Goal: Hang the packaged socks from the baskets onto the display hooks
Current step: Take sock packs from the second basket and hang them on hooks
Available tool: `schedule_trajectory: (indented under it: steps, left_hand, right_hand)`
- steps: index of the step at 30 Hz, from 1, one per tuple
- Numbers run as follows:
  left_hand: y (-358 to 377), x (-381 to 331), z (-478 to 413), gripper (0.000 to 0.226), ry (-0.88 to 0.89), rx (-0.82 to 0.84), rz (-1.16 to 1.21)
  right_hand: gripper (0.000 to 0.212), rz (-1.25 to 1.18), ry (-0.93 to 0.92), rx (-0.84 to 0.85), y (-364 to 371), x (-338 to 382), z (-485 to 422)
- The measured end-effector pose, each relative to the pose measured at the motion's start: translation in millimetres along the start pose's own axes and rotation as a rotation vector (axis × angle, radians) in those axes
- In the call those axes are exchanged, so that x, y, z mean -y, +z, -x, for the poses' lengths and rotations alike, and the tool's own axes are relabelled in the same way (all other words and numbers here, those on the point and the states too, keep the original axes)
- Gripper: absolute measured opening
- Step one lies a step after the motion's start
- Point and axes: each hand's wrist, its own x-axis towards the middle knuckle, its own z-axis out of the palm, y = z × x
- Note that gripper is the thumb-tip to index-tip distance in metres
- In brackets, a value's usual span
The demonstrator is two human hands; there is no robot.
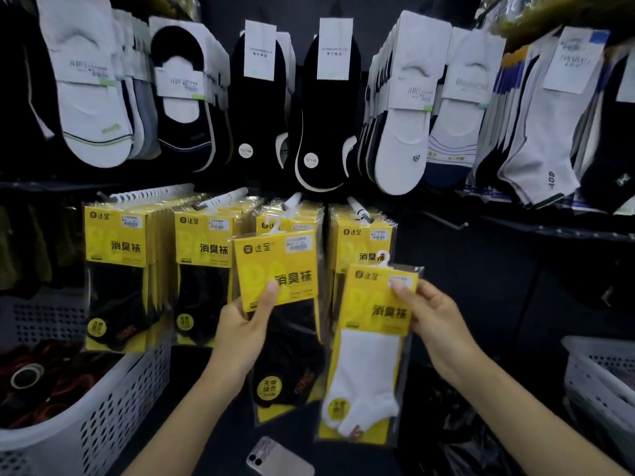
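My left hand [245, 329] grips a yellow-carded pack of black socks [278, 269] by its lower left, thumb on the front. The pack's white hanger sits just below the third display hook [292, 201]. My right hand [434, 322] pinches a yellow-carded pack of white socks [372, 341] at its upper right corner, in front of the fourth hook [357, 206]. Four rows of the same yellow packs [118, 242] hang on the lower hooks.
Loose sock pairs on white cards [89, 80] fill the upper hooks. A white perforated basket [113, 403] with dark items stands lower left, another basket [598, 376] lower right. A phone [275, 458] lies on the floor between my arms. A bare hook [446, 219] sticks out right of the fourth row.
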Motion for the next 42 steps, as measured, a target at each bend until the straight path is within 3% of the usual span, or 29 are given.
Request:
schedule_trajectory:
  steps: [4,6,10,16,23,27,31,35,38,42]
  left_hand:
    - [-12,6,-10,0.042,0.004,-0.062,0.009]
    - [-14,8,-12,0.051,0.007,-0.073,-0.005]
    - [-16,11,-14,0.041,0.009,-0.085,0.002]
    - [-14,13,-15,0.040,-0.022,-0.083,0.024]
    - [-12,17,-16,0.046,-0.026,-0.072,0.052]
    - [-11,17,-15,0.039,-0.018,-0.070,0.056]
    - [-8,19,-16,0.048,-0.024,-0.062,0.042]
    - [-6,19,-15,0.051,-0.025,-0.038,0.043]
    - [-4,16,-13,0.043,-0.032,-0.036,0.039]
    - [5,12,-12,0.028,-0.025,-0.005,0.035]
  right_hand:
    - [0.018,-0.008,-0.090,-0.126,-7,20,-32]
    - [0.012,0.033,-0.113,-0.123,-2,26,-46]
    - [0.007,0.083,-0.112,-0.085,12,23,-70]
    - [0.009,0.087,-0.058,-0.136,24,6,-92]
    - [0.009,0.082,-0.162,-0.180,22,-4,-87]
    - [0.013,0.008,-0.172,-0.273,13,0,-83]
    - [0.014,0.077,-0.265,-0.142,10,7,-82]
    - [0.012,0.126,-0.200,-0.047,15,10,-89]
    - [0.008,0.112,-0.118,-0.165,19,7,-97]
    - [0.029,0.196,0.000,-0.465,19,-4,-96]
